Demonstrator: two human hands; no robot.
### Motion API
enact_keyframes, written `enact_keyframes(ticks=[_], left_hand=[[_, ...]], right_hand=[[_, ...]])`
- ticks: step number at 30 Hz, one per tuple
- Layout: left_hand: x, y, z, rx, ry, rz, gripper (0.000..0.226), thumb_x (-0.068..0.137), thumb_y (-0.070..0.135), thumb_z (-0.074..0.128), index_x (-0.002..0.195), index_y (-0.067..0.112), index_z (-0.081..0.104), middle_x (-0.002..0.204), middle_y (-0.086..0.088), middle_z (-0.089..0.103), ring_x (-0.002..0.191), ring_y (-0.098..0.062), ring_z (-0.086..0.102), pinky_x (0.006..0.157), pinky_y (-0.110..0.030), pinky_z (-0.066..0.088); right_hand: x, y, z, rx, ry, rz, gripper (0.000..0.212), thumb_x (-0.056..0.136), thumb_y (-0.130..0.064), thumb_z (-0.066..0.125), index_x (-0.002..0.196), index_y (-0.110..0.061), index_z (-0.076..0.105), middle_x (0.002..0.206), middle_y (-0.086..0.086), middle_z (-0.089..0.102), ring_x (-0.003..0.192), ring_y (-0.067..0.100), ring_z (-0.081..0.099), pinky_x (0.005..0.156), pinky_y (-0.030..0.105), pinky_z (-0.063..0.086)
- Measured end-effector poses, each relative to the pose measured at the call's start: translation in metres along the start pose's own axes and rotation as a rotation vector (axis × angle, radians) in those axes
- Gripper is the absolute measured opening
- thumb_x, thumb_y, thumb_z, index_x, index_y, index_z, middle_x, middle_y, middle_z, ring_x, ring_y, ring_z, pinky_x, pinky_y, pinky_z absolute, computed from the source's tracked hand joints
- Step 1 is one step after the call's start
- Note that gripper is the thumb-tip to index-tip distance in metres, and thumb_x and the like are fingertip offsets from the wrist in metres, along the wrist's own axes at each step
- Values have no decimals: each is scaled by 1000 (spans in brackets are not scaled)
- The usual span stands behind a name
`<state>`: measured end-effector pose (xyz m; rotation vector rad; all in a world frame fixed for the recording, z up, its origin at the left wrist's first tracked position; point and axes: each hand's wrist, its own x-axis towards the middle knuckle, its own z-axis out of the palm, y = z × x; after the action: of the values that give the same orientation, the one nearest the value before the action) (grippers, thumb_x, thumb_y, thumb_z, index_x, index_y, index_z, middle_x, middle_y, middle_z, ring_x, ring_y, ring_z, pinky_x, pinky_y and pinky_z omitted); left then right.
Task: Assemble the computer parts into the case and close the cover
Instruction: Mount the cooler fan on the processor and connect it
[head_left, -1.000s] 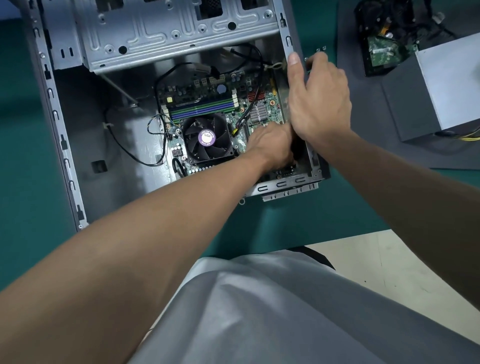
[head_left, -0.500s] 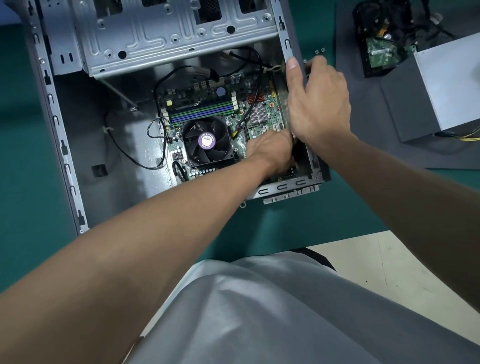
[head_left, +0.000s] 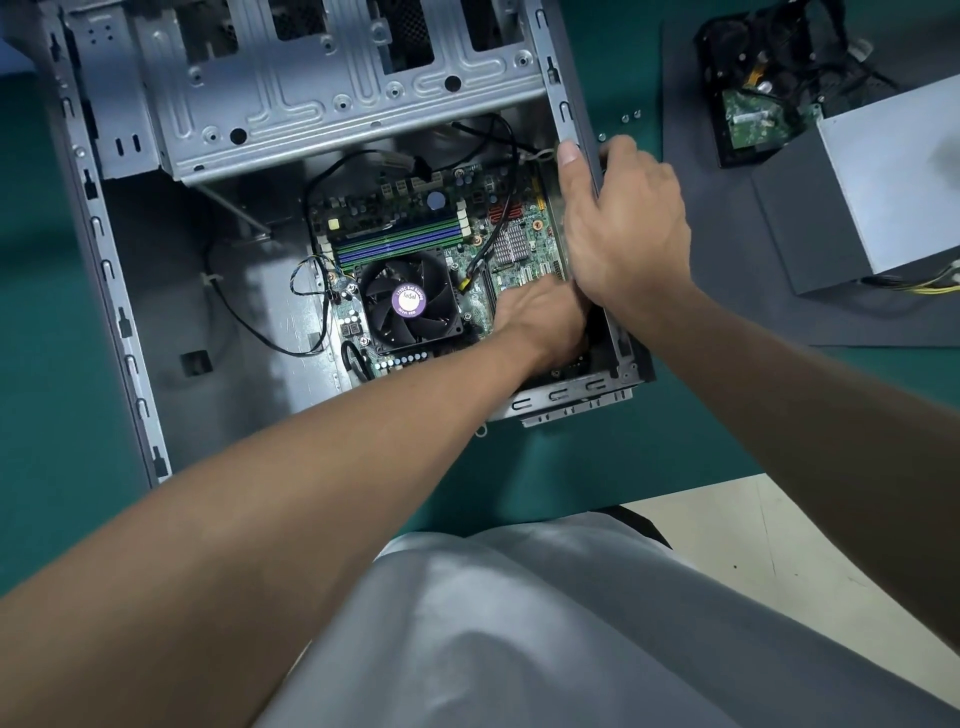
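Clamping case wall (head_left: 565, 111) in my right hand (head_left: 628, 234), thumb inside, to steady it; left hand (head_left: 540, 322) just beneath reaches the motherboard (head_left: 535, 228) (fingers hidden, hold unclear).

The person wears a pale grey garment (head_left: 519, 634) of smooth, plain cloth, which fills the near middle of the view and runs off its near edge. Soft folds and broad creases cross it, lighter on the ridges and darker in the hollows, and its far edge is rounded. Both forearms are bare along all their visible length: the left forearm (head_left: 260, 519) comes in from the near left, the right forearm (head_left: 805, 415) from the right edge. The left hand (head_left: 540, 322) and right hand (head_left: 628, 234) are bare too. The right thumb (head_left: 569, 156) shows a short, trimmed nail.
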<state>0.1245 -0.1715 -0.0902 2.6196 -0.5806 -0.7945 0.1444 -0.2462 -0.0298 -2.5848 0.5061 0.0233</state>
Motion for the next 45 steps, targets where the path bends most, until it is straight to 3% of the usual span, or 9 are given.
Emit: enact_keyframes(ticks=[7,12,22,26,29,32,38,41,45], left_hand=[[2,-4,-1,-69,-76,-175,35,86,19,61,66,22,33,69,6,41,81,-17,44,70,-30,31],[3,-1,0,-99,-26,-231,30,84,12,60,67,21,37,68,8,41,76,-15,43,60,-30,28],[0,2,-1,-11,6,-37,18,83,1,46,69,13,49,63,5,41,70,-17,46,60,-24,30],[3,1,-1,-48,-30,-124,16,86,17,56,74,19,46,68,6,45,74,-16,47,65,-26,32],[4,-1,0,-68,-69,-197,28,86,22,58,67,20,38,65,5,43,75,-19,46,72,-31,35],[6,1,-1,-41,-85,-215,27,86,20,57,66,20,38,63,5,44,76,-19,45,93,-38,34],[0,0,-7,24,-134,-49,15,84,16,57,75,20,46,64,3,44,88,-21,50,113,-40,21],[-2,2,-10,28,-130,-16,16,84,13,54,72,20,46,62,3,41,83,-19,46,114,-41,18],[-1,2,-8,52,-131,-27,19,83,3,47,83,20,56,67,3,43,87,-19,51,115,-41,16]], right_hand=[[0,1,0,29,4,-20,48,99,-52,31,99,-8,50,99,9,57,99,26,48,74,37,36],[1,1,1,31,10,-17,48,98,-52,32,99,-8,51,101,9,59,100,26,49,76,38,38],[-1,-1,1,-26,8,-31,49,99,-51,32,106,-6,51,109,11,58,108,28,47,76,37,34],[-2,-1,-1,-27,12,-42,50,99,-50,33,107,-4,52,109,13,59,107,29,47,78,38,36],[-2,-2,1,-43,30,-50,50,99,-50,33,105,-4,52,107,12,59,105,29,47,74,37,34],[-1,-1,1,-64,32,-54,50,99,-51,32,104,-5,52,106,11,60,104,28,48,72,36,32],[-2,-1,1,-112,32,-52,50,98,-53,31,103,-7,51,105,9,59,104,27,48,71,38,34],[-1,-1,1,-99,35,-44,48,98,-52,32,101,-8,50,104,9,59,104,27,48,71,38,32],[-2,-1,2,-103,52,-51,48,98,-52,32,100,-8,51,103,8,60,102,27,48,70,36,31]])
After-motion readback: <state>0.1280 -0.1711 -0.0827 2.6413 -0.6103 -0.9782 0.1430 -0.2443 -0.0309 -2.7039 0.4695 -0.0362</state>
